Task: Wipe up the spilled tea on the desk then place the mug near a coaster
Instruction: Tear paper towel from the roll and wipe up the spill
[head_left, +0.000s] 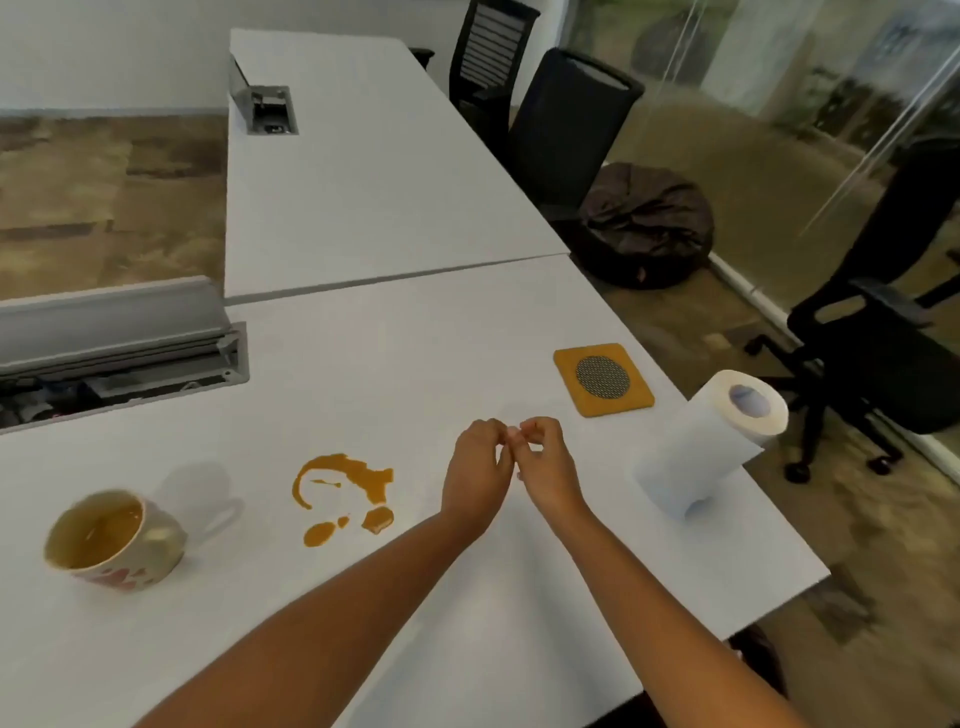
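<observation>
hands (511, 467): 2 | mug (111, 540): 1 | coaster (602, 378): 1 | paper roll (711, 441): 1

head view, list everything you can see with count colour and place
white desk: 2, white, end to end
ceramic mug of tea: 1, cream with red pattern, near left
spilled tea puddle: 1, orange-brown, right of mug
square woven coaster: 1, mustard with dark centre, right side
paper towel roll: 1, white, near right edge
grey cable tray: 2, grey, desks' left
office chairs: 3, black, right
beanbag: 1, dark, floor
left hand, right hand: fingertips meeting, holding nothing visible
</observation>
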